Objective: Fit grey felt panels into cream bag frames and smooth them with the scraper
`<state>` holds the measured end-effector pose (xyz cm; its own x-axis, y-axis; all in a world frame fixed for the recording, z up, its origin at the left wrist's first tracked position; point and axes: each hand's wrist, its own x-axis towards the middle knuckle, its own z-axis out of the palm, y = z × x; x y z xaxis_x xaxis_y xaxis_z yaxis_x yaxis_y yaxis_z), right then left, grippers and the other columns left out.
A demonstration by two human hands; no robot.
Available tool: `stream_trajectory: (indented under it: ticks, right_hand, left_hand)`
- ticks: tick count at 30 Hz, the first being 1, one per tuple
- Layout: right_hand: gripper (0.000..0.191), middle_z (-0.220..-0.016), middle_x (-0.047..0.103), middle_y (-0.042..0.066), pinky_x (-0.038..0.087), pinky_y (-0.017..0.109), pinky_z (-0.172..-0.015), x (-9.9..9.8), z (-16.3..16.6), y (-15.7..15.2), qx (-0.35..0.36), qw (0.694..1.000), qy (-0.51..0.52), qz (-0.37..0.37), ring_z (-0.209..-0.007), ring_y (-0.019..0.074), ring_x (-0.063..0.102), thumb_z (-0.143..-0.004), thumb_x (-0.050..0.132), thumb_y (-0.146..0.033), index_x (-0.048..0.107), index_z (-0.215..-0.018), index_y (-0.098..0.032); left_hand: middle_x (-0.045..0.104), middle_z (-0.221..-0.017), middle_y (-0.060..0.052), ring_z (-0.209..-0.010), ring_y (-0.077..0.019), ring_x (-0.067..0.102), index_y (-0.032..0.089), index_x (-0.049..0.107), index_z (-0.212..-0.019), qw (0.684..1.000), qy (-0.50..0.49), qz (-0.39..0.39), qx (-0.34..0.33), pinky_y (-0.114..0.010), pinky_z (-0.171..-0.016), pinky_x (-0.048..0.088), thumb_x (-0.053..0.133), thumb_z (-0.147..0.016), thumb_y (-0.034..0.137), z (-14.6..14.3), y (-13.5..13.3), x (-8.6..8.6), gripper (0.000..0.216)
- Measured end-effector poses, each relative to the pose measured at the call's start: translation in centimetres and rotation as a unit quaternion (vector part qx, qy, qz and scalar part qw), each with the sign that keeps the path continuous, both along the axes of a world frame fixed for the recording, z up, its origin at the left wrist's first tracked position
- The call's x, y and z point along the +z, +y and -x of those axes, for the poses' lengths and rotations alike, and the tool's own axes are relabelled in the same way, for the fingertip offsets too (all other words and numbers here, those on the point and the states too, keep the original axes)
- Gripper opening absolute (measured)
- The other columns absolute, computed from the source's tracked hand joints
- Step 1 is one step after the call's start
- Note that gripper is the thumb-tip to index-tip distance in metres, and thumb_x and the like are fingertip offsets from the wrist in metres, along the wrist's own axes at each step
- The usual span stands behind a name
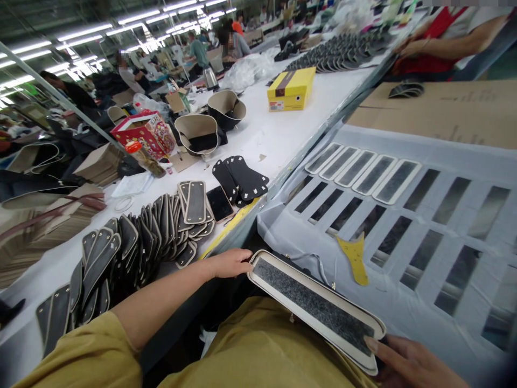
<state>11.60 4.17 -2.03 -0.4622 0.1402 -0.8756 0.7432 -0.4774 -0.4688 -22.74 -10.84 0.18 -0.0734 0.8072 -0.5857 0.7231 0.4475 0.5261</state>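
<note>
In front of my lap I hold a long, narrow bag piece (311, 302), with a raised cream rim around a speckled dark grey panel. It slants down to the right. My left hand (232, 263) grips its far left end, fingertips closed at the corner. My right hand (410, 358) is at the near right end, its thumb pressed on the grey panel and its other fingers partly hidden. Small metal fittings show along the piece's long edges. Just beyond it, a yellow scrap (354, 258) lies on the slotted white-covered rack (299, 242).
Cream-edged grey panels (375, 173) lie in a row on the rack. Stacked dark pieces (141, 242), a phone (219, 203) and black panels (242, 180) cover the left table's near part. A yellow box (291, 90) stands farther back. A co-worker's arm (440, 48) is at upper right.
</note>
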Motion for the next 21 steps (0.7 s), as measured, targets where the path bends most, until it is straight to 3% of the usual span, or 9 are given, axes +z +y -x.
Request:
stream_trajectory:
  ticks: [7, 16, 21]
  right_hand:
    - [0.044, -0.055, 0.054, -0.002, 0.037, 0.016, -0.043, 0.4, 0.1, 0.0, -0.009, 1.000, -0.001, -0.009, -0.043, 0.0058, 0.049, -0.066, 0.063, -0.059, 0.049, -0.071, -0.017]
    - [0.042, -0.055, 0.056, -0.001, 0.038, 0.016, -0.043, 0.5, 0.2, 0.1, -0.006, 1.000, -0.008, -0.017, -0.044, 0.0074, 0.052, -0.068, 0.062, -0.058, 0.049, -0.072, -0.017]
    - [0.044, -0.057, 0.058, 0.000, 0.041, 0.016, -0.046, 0.2, -0.1, 0.2, 0.004, 1.000, 0.000, -0.015, -0.046, 0.0076, 0.054, -0.068, 0.062, -0.059, 0.050, -0.074, -0.016]
  left_hand:
    - [0.047, -0.062, 0.003, -0.041, -0.0099, 0.051, 0.016, 0.048, -0.072, 0.995, -0.053, 0.075, 0.024, -0.020, -0.037, 0.042, 0.039, -0.076, 0.026, 0.6, 0.7, -0.6, 0.014]
    - [0.044, -0.049, 0.003, -0.035, -0.0116, 0.047, 0.016, 0.045, -0.057, 0.995, -0.006, 0.100, -0.005, -0.026, -0.046, 0.044, 0.048, -0.070, 0.023, -0.1, 2.6, 1.3, 0.015]
    - [0.046, -0.054, 0.004, -0.040, -0.0090, 0.046, 0.016, 0.047, -0.063, 0.993, -0.060, 0.095, 0.025, -0.023, -0.047, 0.041, 0.053, -0.069, 0.026, 0.4, 2.5, 0.7, 0.013]
